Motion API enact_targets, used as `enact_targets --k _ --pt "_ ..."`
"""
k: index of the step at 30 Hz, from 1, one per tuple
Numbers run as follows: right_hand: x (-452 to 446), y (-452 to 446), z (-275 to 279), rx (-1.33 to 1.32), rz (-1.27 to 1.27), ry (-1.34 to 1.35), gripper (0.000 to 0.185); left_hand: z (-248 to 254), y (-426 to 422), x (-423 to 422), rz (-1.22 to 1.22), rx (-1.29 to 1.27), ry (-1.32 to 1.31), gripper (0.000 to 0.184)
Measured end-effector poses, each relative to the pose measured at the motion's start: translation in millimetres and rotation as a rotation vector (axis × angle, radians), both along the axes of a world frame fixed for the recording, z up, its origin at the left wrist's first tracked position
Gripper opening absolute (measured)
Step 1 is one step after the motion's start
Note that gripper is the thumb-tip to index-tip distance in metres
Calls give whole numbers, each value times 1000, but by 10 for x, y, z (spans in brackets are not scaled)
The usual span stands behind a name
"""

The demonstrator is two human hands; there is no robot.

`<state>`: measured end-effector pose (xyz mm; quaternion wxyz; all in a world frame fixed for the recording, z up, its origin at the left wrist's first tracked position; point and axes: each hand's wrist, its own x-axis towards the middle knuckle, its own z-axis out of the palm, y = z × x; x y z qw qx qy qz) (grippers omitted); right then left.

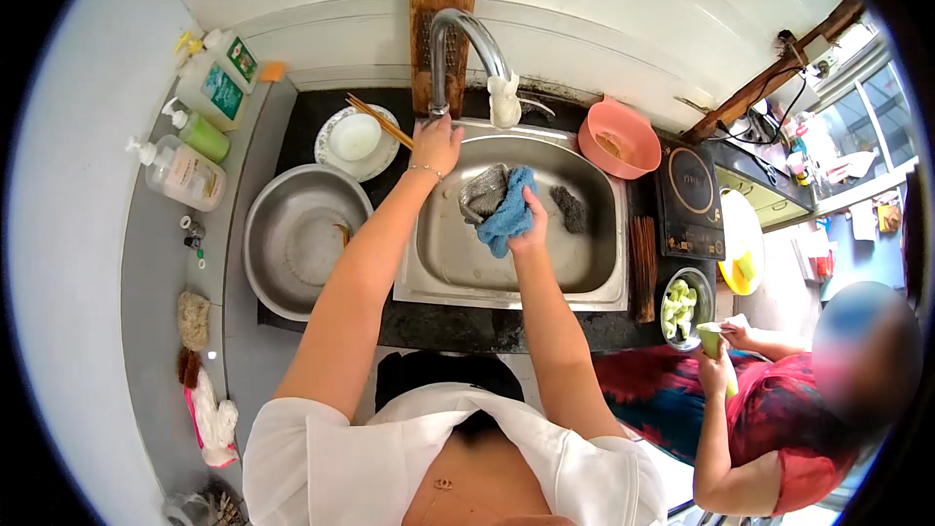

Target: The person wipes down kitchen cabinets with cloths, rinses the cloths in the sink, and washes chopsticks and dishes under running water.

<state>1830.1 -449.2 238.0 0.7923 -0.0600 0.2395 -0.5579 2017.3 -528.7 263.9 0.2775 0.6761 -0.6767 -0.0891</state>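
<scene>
My left hand [437, 144] reaches to the base of the curved metal tap [471, 24], its fingers closed there; the part under them is mostly hidden. My right hand [527, 224] is over the steel sink [458, 258], closed on a blue cloth [508, 216]. Against the cloth's left side is a grey, mesh-like cloth or pad [483, 193]; whether my fingers also grip it cannot be seen. A dark scouring pad [568, 209] lies in the sink, right of my right hand. No water stream is visible below the tap's white-wrapped spout [504, 102].
Left of the sink are a large steel basin [302, 278] and a bowl on a plate [355, 141] with chopsticks. To its right stand a pink basin [620, 136], a stick brush [643, 268] and an induction cooker [691, 200]. A co-worker [760, 409] handles a green vegetable close by.
</scene>
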Motion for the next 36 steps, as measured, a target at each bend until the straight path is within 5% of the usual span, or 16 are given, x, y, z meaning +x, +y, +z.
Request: enact_targets --k 8,11,13,17,18,21,23,26,27,29,31,32,34,36 --pt "-27 -229 -203 75 82 -56 33 -128 418 -191 -30 -241 17 40" --pt "-58 -251 -198 85 108 -52 33 -83 764 -432 141 -232 423 47" --pt "-79 -271 -256 80 128 -57 34 -104 803 -559 149 7 1015 51" --pt "-44 -258 -233 -91 279 354 34 -177 877 -705 146 537 2179 59" --pt "19 -186 -92 -206 292 551 31 -448 762 -634 221 630 2237 54" --pt "131 -262 -227 -459 95 1110 29 -856 633 -801 4 537 2111 47" --pt "22 -636 -370 -481 -188 1402 32 -601 729 -928 119 673 2109 37" --pt "87 -619 -409 -558 -8 1400 32 -325 769 -941 202 686 2252 32" --pt "161 -510 -346 -592 94 1383 32 -450 712 -863 44 657 2274 33" --pt "332 -205 2 -810 -164 1572 32 -1056 544 -692 -265 587 2297 34" --pt "382 -246 3 -876 -286 1684 32 -1066 460 -689 -241 566 2297 34" --pt "357 -364 -197 -823 -261 1712 32 -1090 546 -758 -1 568 2192 34" --pt "265 -544 -403 -876 -168 1653 27 -916 690 -816 337 566 1960 37" --pt "171 -652 -502 -819 -23 1644 26 -833 780 -753 347 601 1526 39"
